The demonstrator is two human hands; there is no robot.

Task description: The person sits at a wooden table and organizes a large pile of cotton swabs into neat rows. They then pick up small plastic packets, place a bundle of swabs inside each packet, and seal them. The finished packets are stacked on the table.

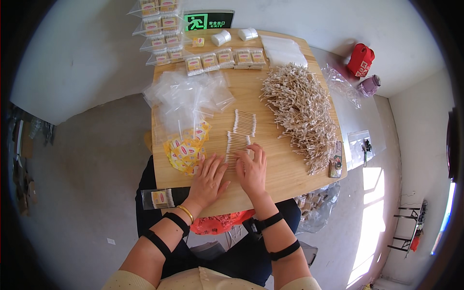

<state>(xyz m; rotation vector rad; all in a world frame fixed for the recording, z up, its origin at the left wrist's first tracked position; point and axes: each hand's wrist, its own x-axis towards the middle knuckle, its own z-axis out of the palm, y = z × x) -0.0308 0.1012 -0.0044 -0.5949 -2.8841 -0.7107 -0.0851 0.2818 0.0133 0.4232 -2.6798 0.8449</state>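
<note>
My left hand (209, 178) lies flat on the wooden table (280, 166), fingers spread, just left of a neat row of cotton swabs (236, 145). My right hand (252, 169) rests beside it with its fingertips on the near end of that row. A second neat row of swabs (245, 122) lies just beyond. A big loose heap of wooden-stick cotton swabs (302, 111) fills the table's right side. Yellow and red paper labels (186, 150) lie in a pile to the left of my left hand.
Clear plastic bags (186, 96) lie piled at the table's left. Packed swab bags (224, 59) line the far edge and hang off the back left. A filled bag (159, 198) rests on my lap. A phone (336, 159) lies at the right edge.
</note>
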